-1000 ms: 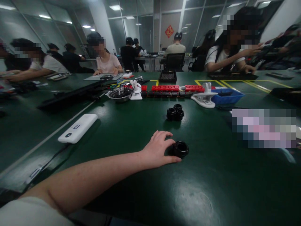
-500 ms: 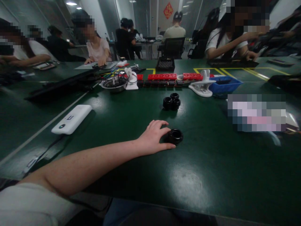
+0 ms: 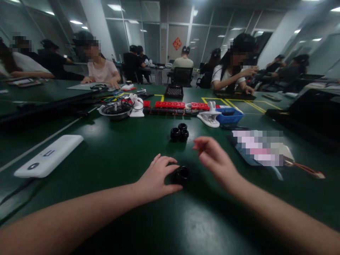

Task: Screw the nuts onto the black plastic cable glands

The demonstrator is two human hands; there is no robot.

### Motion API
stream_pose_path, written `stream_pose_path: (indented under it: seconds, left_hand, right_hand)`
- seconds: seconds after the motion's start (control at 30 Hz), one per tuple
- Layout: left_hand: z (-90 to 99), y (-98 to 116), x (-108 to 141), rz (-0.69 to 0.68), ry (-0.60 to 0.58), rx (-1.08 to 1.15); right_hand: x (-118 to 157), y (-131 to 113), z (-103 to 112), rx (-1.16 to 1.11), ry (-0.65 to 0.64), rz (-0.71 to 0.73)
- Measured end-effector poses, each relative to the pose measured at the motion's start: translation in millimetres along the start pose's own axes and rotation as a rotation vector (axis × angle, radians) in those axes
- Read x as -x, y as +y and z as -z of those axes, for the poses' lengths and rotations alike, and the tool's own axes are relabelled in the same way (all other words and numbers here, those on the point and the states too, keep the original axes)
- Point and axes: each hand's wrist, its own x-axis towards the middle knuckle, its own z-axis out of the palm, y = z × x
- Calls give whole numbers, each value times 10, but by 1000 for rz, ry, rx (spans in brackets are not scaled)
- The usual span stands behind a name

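Observation:
A glossy black ring (image 3: 183,174), like a small toy tyre, stands on the green tabletop with its hole facing up. My left hand (image 3: 158,176) grips it from the left, the thumb at its near side and the index finger at its far side. To the right and above the table is my right hand (image 3: 215,158), its fingers curled in toward the thumb. Its fingertips are blurred, and whether anything small is between them is hidden. Farther back, three more black rings (image 3: 175,134) stand bunched together.
A white power bank (image 3: 50,156) with a cable lies left. Along the back are a metal bowl (image 3: 114,112), a red-and-black strip (image 3: 170,105), a white clip (image 3: 209,118) and a blue bin (image 3: 230,116). A pouch (image 3: 248,154) lies right. People sit across the table.
My right hand has come into view from the right. The camera has tilted up and turned right, while my left hand stays around the same black ring.

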Motion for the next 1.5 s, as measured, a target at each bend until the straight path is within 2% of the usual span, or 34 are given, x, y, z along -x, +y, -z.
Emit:
stream_pose_path:
  seconds: [0.17,0.33,0.43,0.53,0.73,0.83,0.97,1.13,1.33,1.5]
  left_hand:
    - [-1,15,-34,36,-4,53]
    - [8,-4,-68,87,-38,90]
    - [7,-14,-76,80,-68,105]
    - [1,-14,-79,68,-86,98]
    - [2,-7,-47,20,-47,80]
    - [17,8,-38,0,-54,66]
    - [22,22,-38,-29,-75,73]
    - [17,-1,-42,1,-94,99]
    - [10,-18,-50,5,-113,115]
    - [5,-17,-43,-2,-102,108]
  right_hand:
    - [127,65,-254,144,-127,152]
    - [213,84,-278,-4,-160,243]
    - [209,55,-293,11,-116,209]
    - [191,43,-321,63,-142,129]
    - [176,62,-266,-96,-198,256]
    - [172,58,-288,-30,-171,187]
    - [160,38,-330,52,-244,76]
    - [167,34,-285,-92,-286,271]
    - [185,78,-306,30,-160,197]
    - [178,62,-277,-99,-245,340]
